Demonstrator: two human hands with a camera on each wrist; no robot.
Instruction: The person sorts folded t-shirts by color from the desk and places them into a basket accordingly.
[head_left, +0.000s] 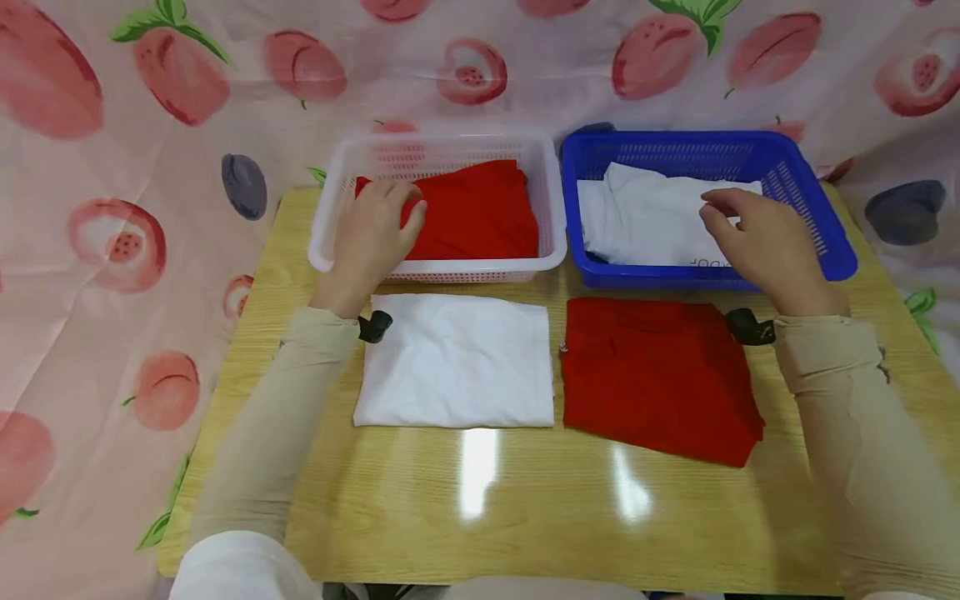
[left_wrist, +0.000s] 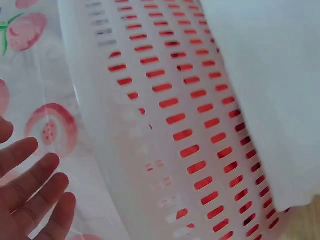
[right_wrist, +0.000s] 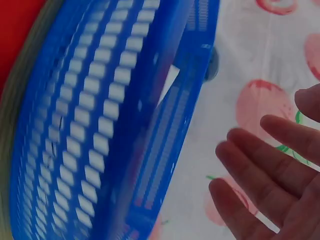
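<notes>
My left hand hovers over the left part of a white plastic basket, which has a folded red cloth inside. Its fingers are loosely bent and hold nothing; the left wrist view shows them spread apart. Above the right side of a blue basket is my right hand, fingers relaxed and nothing in them. A folded white garment with some dark lettering lies in that blue basket. On the table in front, a folded white cloth lies left of a folded red garment.
The baskets stand side by side at the back of the wooden table. Behind and to the sides hangs a pink fruit-patterned cloth. A small black camera sits on the left wrist, another black camera on the right.
</notes>
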